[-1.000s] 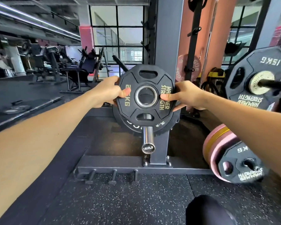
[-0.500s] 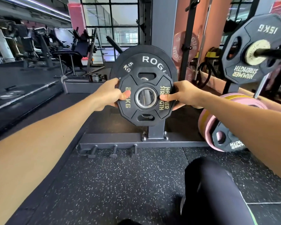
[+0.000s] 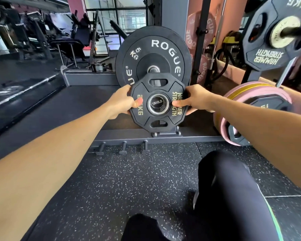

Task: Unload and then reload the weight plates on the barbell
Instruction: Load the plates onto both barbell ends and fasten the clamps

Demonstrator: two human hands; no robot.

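I hold a small black Hammer Strength plate (image 3: 158,115) upright at arm's length. My left hand (image 3: 122,102) grips its left edge, thumb on the face. My right hand (image 3: 196,100) grips its right edge the same way. The plate's steel-ringed hole lines up with the barbell sleeve end (image 3: 157,102), whose cap reads 1500LB. Behind it a larger black Rogue 5 kg plate (image 3: 162,49) sits on the same sleeve. Whether the small plate is on the sleeve or just in front of it I cannot tell.
Pink and yellow plates (image 3: 257,94) with a black plate lean at the right on the floor. A 15 kg Hammer Strength plate (image 3: 264,54) hangs on a peg upper right. The grey rack base (image 3: 122,136) with pegs crosses ahead. My dark-clad knee (image 3: 222,180) is at lower right.
The small plate came down and towards me, from level with the Rogue plate's middle to the sleeve's end cap. The view has dropped and closed in on the rack.
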